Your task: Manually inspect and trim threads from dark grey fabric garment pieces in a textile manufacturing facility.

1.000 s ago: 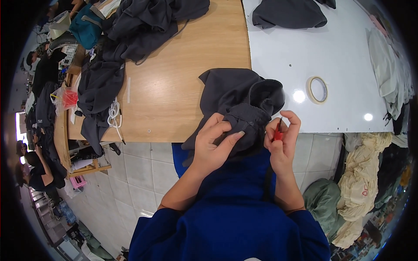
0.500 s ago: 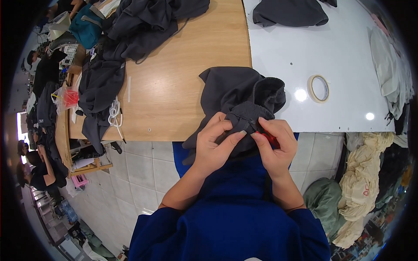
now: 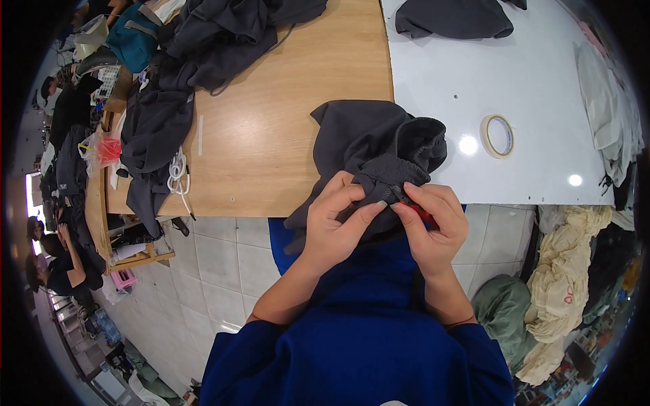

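A dark grey garment (image 3: 355, 139) with a gathered elastic waistband (image 3: 396, 169) lies bunched at the table's near edge and hangs over it. My left hand (image 3: 334, 220) pinches the band between thumb and fingers. Just to its right, my right hand (image 3: 437, 223) is closed around a small red-handled tool (image 3: 421, 211), mostly hidden by the fingers. The tool's dark tip is at the band, close to my left thumb. Whether it touches the cloth, I cannot tell.
The wooden tabletop (image 3: 298, 88) meets a white one (image 3: 447, 162) bearing a tape roll (image 3: 497, 137) and another dark garment (image 3: 453, 19). More dark garments (image 3: 217, 40) and a white cord (image 3: 178, 174) lie at left. Cream cloth (image 3: 565, 284) is heaped at right. A person (image 3: 64, 260) sits far left.
My right hand has shifted slightly right, away from the left, and more of the tool's dark tip shows. My left hand keeps its pinch on the band.
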### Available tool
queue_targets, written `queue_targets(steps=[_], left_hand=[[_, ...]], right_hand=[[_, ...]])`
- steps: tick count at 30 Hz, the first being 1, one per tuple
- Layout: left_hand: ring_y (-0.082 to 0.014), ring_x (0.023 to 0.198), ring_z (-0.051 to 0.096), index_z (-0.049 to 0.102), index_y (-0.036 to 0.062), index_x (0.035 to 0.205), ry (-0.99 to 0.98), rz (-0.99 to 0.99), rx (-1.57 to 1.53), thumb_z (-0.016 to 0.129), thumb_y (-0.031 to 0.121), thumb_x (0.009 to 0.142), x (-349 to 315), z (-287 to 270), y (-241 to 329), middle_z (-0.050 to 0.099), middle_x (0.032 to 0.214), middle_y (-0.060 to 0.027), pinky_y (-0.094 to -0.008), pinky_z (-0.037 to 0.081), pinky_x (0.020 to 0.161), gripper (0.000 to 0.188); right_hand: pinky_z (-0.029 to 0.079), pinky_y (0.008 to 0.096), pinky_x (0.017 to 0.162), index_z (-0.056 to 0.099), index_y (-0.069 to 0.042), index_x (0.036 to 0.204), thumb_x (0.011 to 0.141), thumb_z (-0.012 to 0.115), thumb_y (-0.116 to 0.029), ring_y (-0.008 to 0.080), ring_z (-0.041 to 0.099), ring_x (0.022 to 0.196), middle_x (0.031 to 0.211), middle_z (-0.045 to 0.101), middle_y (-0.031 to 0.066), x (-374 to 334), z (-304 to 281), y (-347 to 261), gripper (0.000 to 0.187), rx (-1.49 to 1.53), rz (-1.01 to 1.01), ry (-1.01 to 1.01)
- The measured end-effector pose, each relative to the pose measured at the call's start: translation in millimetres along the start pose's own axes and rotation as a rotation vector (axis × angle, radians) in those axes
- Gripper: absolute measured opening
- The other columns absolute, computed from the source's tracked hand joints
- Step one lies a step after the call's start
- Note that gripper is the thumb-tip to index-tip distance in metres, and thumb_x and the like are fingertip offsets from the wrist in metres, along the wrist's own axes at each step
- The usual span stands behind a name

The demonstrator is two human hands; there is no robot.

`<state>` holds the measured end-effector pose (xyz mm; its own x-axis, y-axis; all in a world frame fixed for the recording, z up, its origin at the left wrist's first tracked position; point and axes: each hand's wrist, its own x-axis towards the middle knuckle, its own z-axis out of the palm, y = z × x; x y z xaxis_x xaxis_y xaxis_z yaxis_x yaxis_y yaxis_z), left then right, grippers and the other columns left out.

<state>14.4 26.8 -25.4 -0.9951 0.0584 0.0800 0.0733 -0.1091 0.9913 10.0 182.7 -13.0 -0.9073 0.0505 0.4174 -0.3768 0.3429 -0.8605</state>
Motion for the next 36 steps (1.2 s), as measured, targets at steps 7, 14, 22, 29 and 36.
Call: queue_targets(steps=[7,14,22,29,36], left_hand=[[-0.0098,0.076,0.047,0.062,-0.0033,0.087,0.01,0.06,0.143,0.067,-0.003,0.077,0.2,0.4,4.4,0.051,0.087,-0.0038,-0.019,0.036,0.068,0.012],[-0.0115,0.075,0.047,0.055,-0.0017,0.082,0.086,0.007,0.018,0.066,-0.003,0.077,4.4,-2.6,-3.5,0.048,0.082,-0.0035,-0.0198,0.038,0.069,0.012],[-0.0299,0.128,0.037,0.026,-0.0027,0.14,0.329,-0.302,-0.413,0.043,0.03,0.096,56.1,-71.3,-7.5,0.028,0.144,-0.0193,-0.0387,0.032,0.105,0.057],[-0.0185,0.108,0.053,0.043,-0.0001,0.131,0.335,-0.514,-0.069,0.049,0.025,0.095,22.1,-104.3,-29.4,0.051,0.124,-0.0128,-0.0304,0.041,0.094,0.045],[-0.0053,0.083,0.052,0.058,-0.001,0.106,0.218,-0.241,0.06,0.062,0.007,0.085,15.8,-72.0,-42.2,0.059,0.095,-0.0008,-0.0196,0.042,0.075,0.023]], right_hand=[[0.043,0.0198,0.057,0.068,-0.001,0.092,0.065,0.075,0.004,0.0127,0.056,0.066,0.084,0.061,0.0085,-4.0,-3.1,5.1,0.028,0.108,0.081,-0.006],[0.037,0.016,0.072,0.053,0.002,0.112,0.084,0.062,-0.006,0.006,0.048,0.079,0.093,0.053,0.0015,-14.9,-6.9,16.1,0.03,0.486,0.26,0.02],[0.037,0.0165,0.074,0.049,-0.001,0.118,0.09,0.056,-0.01,0.004,0.045,0.08,0.091,0.05,-0.0014,-7.7,5.4,30.6,0.031,0.435,0.529,-0.003],[0.038,0.0175,0.081,0.049,0.0,0.119,0.094,0.051,-0.012,0.0047,0.047,0.088,0.105,0.054,0.0011,-20.8,11.6,45.9,0.028,0.509,0.632,-0.066],[0.029,0.016,0.056,0.046,0.0,0.124,0.097,0.043,-0.013,0.0018,0.035,0.062,0.079,0.045,-0.0025,-15.2,20.2,37.2,0.03,0.471,0.499,-0.126]])
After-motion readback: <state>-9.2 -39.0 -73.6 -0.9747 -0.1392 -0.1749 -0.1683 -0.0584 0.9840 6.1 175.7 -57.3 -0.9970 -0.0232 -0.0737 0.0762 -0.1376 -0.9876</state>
